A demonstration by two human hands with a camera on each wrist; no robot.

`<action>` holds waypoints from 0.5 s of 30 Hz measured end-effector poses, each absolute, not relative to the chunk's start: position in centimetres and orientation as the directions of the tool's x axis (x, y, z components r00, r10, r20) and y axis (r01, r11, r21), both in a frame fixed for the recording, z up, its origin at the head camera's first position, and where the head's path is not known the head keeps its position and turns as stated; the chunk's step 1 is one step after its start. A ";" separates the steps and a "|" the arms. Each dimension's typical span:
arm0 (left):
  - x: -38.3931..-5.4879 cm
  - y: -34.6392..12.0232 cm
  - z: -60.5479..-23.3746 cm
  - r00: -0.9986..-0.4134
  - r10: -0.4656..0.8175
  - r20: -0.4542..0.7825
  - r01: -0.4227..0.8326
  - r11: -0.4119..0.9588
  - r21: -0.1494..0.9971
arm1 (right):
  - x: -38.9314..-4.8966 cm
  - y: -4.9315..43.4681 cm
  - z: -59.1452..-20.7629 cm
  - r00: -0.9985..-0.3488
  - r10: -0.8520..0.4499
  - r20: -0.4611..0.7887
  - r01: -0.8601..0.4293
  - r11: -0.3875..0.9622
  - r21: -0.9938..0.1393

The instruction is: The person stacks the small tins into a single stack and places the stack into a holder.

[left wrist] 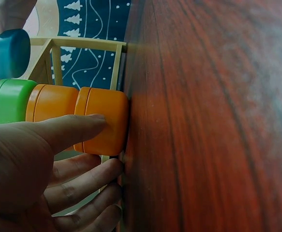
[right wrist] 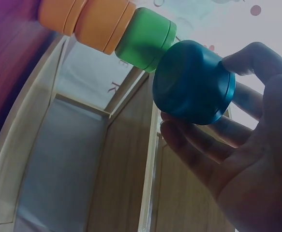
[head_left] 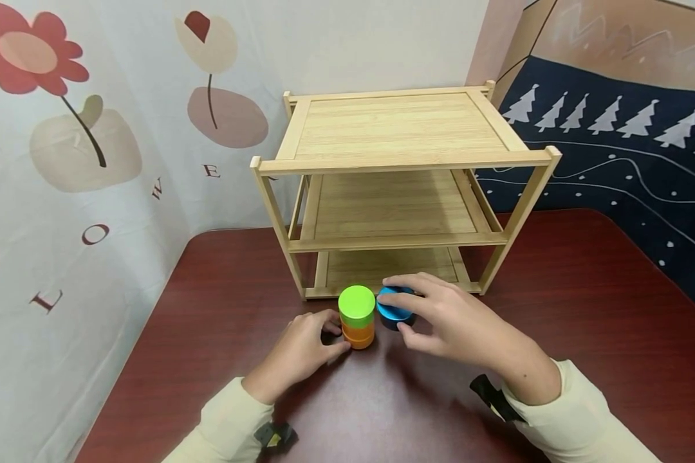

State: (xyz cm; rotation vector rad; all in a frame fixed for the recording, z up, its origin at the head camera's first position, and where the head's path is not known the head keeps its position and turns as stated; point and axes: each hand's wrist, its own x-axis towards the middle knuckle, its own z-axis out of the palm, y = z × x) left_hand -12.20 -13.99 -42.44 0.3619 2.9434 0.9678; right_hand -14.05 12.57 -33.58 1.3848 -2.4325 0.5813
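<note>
The left hand (head_left: 301,346) grips the bottom orange container (left wrist: 112,129), best steadied lightly; the right hand (head_left: 448,316) pinches the blue container (right wrist: 191,79), best kept level, right of the green container (head_left: 357,303).

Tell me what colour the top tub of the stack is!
The top tub is bright green; the head view shows it best.
</note>
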 end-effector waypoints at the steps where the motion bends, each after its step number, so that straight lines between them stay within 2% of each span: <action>1: -12.2 -14.0 -42.4 -0.973 0.225 0.050 0.210 0.781 0.588 | -14.0 12.5 -33.6 -0.501 -0.750 0.432 -0.865 0.458 -0.206; 15: -12.3 -14.2 -42.6 -0.968 0.245 0.061 0.235 0.784 0.575 | -14.0 11.8 -33.2 -0.495 -0.738 0.459 -0.868 0.437 -0.234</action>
